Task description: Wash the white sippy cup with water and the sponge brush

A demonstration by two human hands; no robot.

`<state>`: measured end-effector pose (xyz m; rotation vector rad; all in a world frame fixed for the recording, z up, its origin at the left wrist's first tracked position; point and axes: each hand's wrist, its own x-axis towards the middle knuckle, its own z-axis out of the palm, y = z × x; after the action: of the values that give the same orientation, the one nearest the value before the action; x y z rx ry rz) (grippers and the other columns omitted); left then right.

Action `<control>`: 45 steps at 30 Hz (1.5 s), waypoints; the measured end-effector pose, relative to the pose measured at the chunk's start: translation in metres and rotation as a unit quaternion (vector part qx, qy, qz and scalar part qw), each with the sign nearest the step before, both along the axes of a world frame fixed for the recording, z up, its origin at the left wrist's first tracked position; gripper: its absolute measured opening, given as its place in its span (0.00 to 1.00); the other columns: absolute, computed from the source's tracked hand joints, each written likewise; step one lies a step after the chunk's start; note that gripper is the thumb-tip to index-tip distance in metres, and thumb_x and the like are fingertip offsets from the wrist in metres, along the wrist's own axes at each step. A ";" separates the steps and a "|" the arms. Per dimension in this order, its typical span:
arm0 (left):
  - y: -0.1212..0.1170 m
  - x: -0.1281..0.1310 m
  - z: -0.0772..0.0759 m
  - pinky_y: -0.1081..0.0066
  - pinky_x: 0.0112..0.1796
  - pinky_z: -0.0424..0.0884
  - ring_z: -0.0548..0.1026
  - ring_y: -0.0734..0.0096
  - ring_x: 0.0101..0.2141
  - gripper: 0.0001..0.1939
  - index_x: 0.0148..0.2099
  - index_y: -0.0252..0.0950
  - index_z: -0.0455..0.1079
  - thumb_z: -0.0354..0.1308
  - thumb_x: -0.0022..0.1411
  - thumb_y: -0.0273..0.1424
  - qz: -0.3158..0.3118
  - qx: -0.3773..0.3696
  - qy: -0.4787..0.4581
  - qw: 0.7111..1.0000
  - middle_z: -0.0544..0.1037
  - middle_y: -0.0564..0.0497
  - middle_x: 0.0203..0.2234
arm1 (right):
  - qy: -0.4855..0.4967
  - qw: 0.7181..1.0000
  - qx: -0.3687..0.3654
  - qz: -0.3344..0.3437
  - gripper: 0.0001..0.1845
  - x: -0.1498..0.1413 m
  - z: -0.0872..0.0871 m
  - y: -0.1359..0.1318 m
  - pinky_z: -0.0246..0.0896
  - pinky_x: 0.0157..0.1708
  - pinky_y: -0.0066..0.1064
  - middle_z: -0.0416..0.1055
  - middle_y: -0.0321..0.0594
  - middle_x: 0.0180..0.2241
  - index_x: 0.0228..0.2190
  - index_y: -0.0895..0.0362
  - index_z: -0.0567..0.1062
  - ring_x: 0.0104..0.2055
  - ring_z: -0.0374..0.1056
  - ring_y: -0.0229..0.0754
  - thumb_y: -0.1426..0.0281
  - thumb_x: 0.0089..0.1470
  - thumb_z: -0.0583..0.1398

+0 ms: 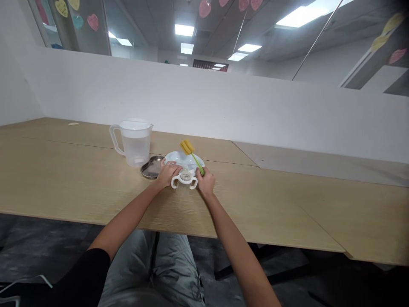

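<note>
My right hand (206,181) is closed round the green handle of a sponge brush (187,147), its yellow head tilted up to the left above a white bowl (198,161). At the bowl's left front lies my left hand (169,173), fingers stretched and apart by its rim; whether they press on the bowl is unclear. Between both hands stands a clear baby bottle (185,178) with a white two-handled ring and an uncovered neck. A small clear piece just behind the neck is too small to name. Close to my left fingers sits a curved metal kidney dish (151,167).
A lidded clear plastic jug (136,145) holding liquid stands left behind the kidney dish. One small pale flat object (73,123) lies far left on the wooden table (271,204). Behind the table rises a white wall (191,102) with window panes above. The table's front edge runs above my lap.
</note>
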<state>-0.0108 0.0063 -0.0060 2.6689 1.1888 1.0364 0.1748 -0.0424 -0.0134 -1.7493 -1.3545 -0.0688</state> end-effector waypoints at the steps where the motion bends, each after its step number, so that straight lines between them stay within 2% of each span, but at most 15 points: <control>1: 0.000 0.001 0.001 0.48 0.59 0.39 0.67 0.62 0.53 0.20 0.45 0.43 0.74 0.39 0.71 0.34 -0.005 -0.001 0.008 1.000 0.79 0.52 0.42 | 0.001 1.000 0.001 0.000 0.20 0.000 0.000 0.000 0.44 0.28 0.26 0.71 0.40 0.24 0.35 0.59 0.76 0.25 0.58 0.37 0.58 0.57 0.51; 11: -0.003 0.001 0.004 0.51 0.58 0.43 0.69 0.61 0.47 0.16 0.53 0.46 0.70 0.46 0.68 0.37 0.010 0.021 0.020 1.000 0.77 0.49 0.40 | -0.005 1.000 0.007 0.004 0.21 0.001 0.000 0.000 0.44 0.27 0.27 0.69 0.39 0.23 0.35 0.60 0.76 0.24 0.57 0.36 0.58 0.57 0.51; 17: -0.005 0.001 0.007 0.53 0.56 0.46 0.69 0.61 0.45 0.14 0.47 0.42 0.71 0.48 0.67 0.38 0.013 0.007 0.022 1.000 0.74 0.49 0.39 | -0.008 1.000 0.007 -0.003 0.19 0.001 0.000 0.000 0.43 0.27 0.27 0.69 0.39 0.23 0.34 0.59 0.76 0.24 0.56 0.36 0.59 0.57 0.52; 24: -0.007 0.000 0.009 0.54 0.55 0.48 0.70 0.64 0.41 0.11 0.40 0.38 0.65 0.45 0.67 0.37 0.012 -0.011 0.010 1.000 0.75 0.50 0.36 | -0.014 1.000 0.001 -0.007 0.19 0.001 0.001 -0.001 0.42 0.27 0.27 0.70 0.39 0.23 0.34 0.59 0.76 0.24 0.57 0.36 0.59 0.57 0.52; 30: -0.007 0.001 0.009 0.53 0.56 0.47 0.70 0.63 0.40 0.09 0.39 0.38 0.62 0.45 0.67 0.37 0.030 -0.020 0.014 0.999 0.74 0.51 0.34 | -0.020 1.000 -0.008 -0.011 0.19 0.000 0.002 -0.002 0.42 0.27 0.27 0.71 0.40 0.23 0.35 0.59 0.76 0.24 0.57 0.36 0.59 0.58 0.52; 35: -0.005 0.003 0.007 0.54 0.56 0.47 0.70 0.65 0.43 0.10 0.38 0.38 0.61 0.47 0.65 0.40 0.026 -0.073 -0.069 0.995 0.74 0.51 0.36 | -0.018 1.000 -0.011 -0.010 0.19 0.000 0.003 -0.004 0.42 0.27 0.27 0.71 0.40 0.24 0.35 0.59 0.76 0.24 0.58 0.36 0.59 0.58 0.52; 39: -0.007 0.005 0.010 0.56 0.57 0.48 0.71 0.66 0.45 0.08 0.41 0.40 0.64 0.48 0.64 0.37 0.024 -0.114 -0.152 0.982 0.77 0.52 0.35 | -0.016 1.000 -0.008 -0.007 0.19 0.000 0.003 -0.003 0.42 0.27 0.27 0.71 0.40 0.25 0.34 0.59 0.76 0.25 0.58 0.36 0.60 0.57 0.51; 42: -0.009 0.006 0.016 0.58 0.55 0.54 0.72 0.65 0.45 0.11 0.44 0.41 0.68 0.48 0.62 0.35 0.002 -0.134 -0.226 0.965 0.79 0.53 0.31 | -0.012 1.000 -0.002 -0.005 0.19 0.001 0.002 -0.003 0.43 0.27 0.26 0.71 0.40 0.25 0.34 0.59 0.76 0.25 0.58 0.36 0.59 0.57 0.51; 45: -0.007 0.005 0.020 0.61 0.51 0.62 0.74 0.63 0.43 0.16 0.40 0.39 0.74 0.46 0.62 0.38 -0.050 -0.143 -0.297 0.943 0.80 0.51 0.30 | -0.009 1.000 0.003 -0.004 0.19 0.001 0.001 -0.003 0.42 0.27 0.26 0.70 0.39 0.24 0.34 0.58 0.76 0.24 0.58 0.36 0.59 0.57 0.52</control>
<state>-0.0053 -0.0005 0.0138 1.9602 0.9689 1.3863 0.1762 -0.0452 -0.0121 -1.7527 -1.3593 -0.0943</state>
